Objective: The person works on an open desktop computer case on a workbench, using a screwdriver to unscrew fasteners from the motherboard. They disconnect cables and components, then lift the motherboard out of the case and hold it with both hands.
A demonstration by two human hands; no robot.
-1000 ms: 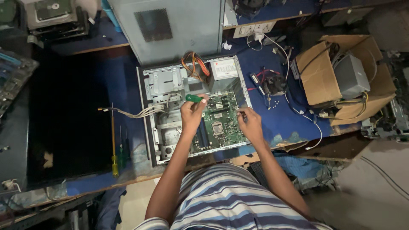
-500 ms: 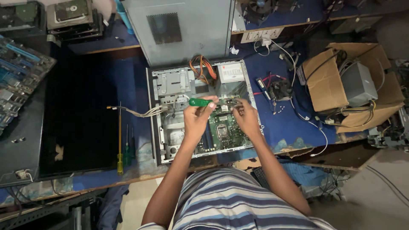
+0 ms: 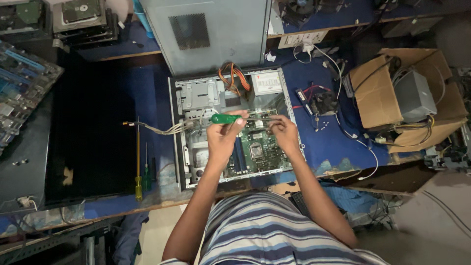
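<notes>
Screwdriver [image 3: 226, 118] — green-handled, mid-frame over the open case [image 3: 182, 147] — gripped by the left hand [image 3: 223, 140]; right hand [image 3: 283, 133] apparently pinches its tip. A slip could gouge the motherboard [image 3: 255, 152].

We see our own body from above: two bare forearms running up from six o'clock toward the middle of the view, no sleeves reaching the elbows, no watch, ring or glove that we can make out. Our left hand [image 3: 223, 140] and right hand [image 3: 284, 133] are bare. At six o'clock our torso fills the lower edge in a shirt [image 3: 274, 235] with broad horizontal stripes, pale grey-white alternating with muted blue and darker bands; its short sleeves sit at the upper arms.
</notes>
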